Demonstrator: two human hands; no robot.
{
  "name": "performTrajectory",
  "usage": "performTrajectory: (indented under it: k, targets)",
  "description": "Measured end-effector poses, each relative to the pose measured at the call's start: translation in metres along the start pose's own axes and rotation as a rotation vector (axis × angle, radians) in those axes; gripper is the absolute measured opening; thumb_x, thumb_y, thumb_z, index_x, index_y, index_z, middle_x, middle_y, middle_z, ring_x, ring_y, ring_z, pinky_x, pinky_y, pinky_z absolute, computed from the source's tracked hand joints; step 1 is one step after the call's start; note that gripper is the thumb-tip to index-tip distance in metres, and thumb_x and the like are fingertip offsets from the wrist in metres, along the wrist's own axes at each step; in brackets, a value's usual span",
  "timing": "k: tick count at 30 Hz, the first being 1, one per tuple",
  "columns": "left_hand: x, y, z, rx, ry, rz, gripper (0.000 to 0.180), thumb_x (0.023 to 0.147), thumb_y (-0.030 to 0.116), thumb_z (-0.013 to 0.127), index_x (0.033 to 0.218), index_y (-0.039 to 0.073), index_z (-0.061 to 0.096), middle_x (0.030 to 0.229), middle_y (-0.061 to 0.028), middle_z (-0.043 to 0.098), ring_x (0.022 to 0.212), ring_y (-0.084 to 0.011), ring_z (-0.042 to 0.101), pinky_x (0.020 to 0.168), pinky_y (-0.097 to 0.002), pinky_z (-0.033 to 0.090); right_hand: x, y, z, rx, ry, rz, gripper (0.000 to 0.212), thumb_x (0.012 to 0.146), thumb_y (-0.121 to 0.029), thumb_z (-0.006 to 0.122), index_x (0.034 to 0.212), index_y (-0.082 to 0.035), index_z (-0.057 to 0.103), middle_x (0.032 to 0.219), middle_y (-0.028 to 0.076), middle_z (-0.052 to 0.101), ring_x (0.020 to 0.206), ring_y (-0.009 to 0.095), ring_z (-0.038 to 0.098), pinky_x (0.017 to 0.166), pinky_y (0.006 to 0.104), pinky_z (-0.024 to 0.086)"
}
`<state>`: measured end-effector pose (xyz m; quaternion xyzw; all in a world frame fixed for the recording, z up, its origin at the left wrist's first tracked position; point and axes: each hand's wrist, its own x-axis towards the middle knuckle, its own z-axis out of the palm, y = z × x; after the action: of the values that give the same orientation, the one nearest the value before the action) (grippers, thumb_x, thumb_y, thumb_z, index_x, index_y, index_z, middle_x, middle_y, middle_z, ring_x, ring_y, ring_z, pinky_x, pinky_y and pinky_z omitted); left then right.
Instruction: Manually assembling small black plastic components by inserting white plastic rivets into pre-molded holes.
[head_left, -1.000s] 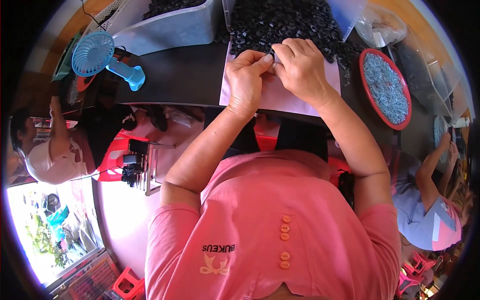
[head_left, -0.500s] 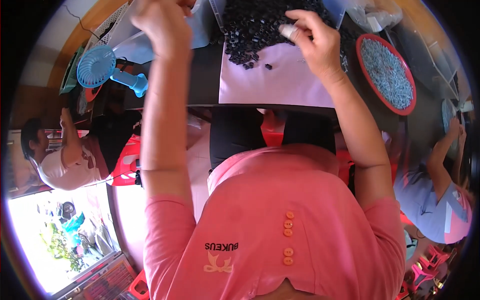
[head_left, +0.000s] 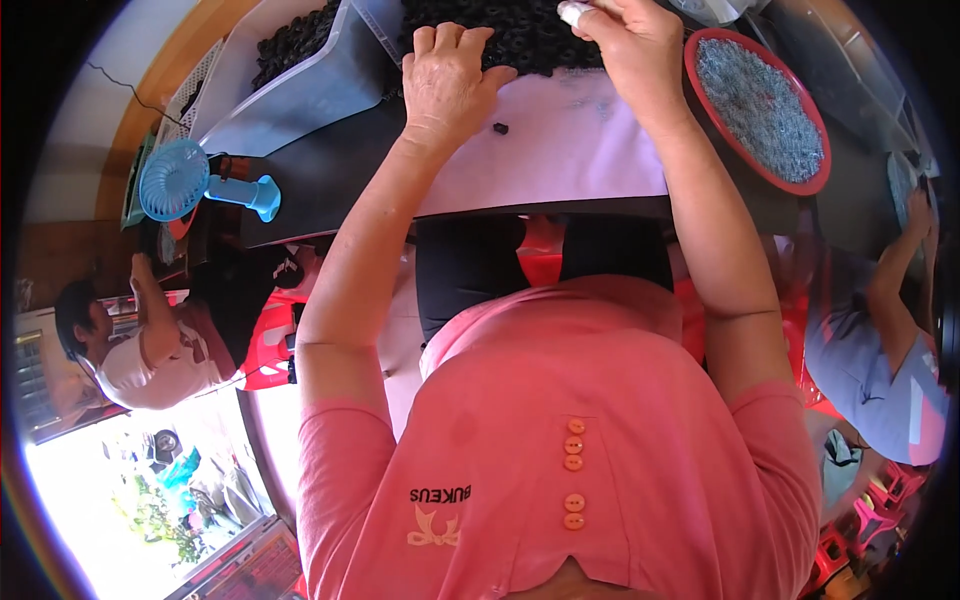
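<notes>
Many black parts [head_left: 535, 42] are left; what's done is unclear. The left hand [head_left: 448, 85] spreads open; the right hand [head_left: 640, 50], I cannot tell.

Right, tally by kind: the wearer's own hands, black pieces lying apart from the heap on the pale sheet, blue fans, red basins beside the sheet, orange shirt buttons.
Own hands: 2 (left hand, right hand)
Black piece apart on the pale sheet: 1
Blue fan: 1
Red basin: 1
Orange buttons: 5
Total: 10
</notes>
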<state>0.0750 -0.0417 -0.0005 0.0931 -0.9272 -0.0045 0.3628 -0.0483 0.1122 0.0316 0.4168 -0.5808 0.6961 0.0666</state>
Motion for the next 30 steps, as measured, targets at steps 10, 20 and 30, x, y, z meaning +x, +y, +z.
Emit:
performTrajectory:
  k: [10, 20, 30]
  targets:
    - [-0.012, 0.009, -0.002, -0.163, -0.081, 0.104, 0.043, 0.074, 0.025, 0.076, 0.113, 0.009, 0.067, 0.116, -0.0082, 0.061, 0.109, -0.0296, 0.053, 0.092, -0.0414, 0.046, 0.007, 0.005, -0.004, -0.218, -0.037, -0.03, 0.01, 0.077, -0.007, 0.068, 0.083, 0.0, 0.065, 0.07, 0.009, 0.066, 0.065, 0.011, 0.062, 0.062, 0.0275, 0.049]
    - [0.007, 0.012, 0.018, -0.109, -0.093, 0.165, 0.024, 0.07, 0.023, 0.076, 0.085, 0.006, 0.069, 0.104, -0.0058, 0.062, 0.102, -0.0302, 0.053, 0.086, -0.0425, 0.045, 0.008, 0.005, -0.006, -0.232, -0.016, -0.024, 0.01, 0.076, -0.007, 0.068, 0.081, 0.0, 0.065, 0.069, 0.012, 0.066, 0.063, 0.016, 0.063, 0.061, 0.0292, 0.049]
    - [-0.008, 0.046, 0.026, 0.042, -0.145, 0.301, 0.016, 0.07, 0.015, 0.073, 0.084, 0.01, 0.067, 0.093, -0.003, 0.06, 0.095, -0.0283, 0.054, 0.081, -0.0401, 0.046, 0.009, -0.002, -0.004, -0.198, -0.013, -0.097, 0.009, 0.076, -0.007, 0.068, 0.081, 0.0, 0.066, 0.07, 0.012, 0.067, 0.063, 0.018, 0.065, 0.06, 0.0301, 0.05]
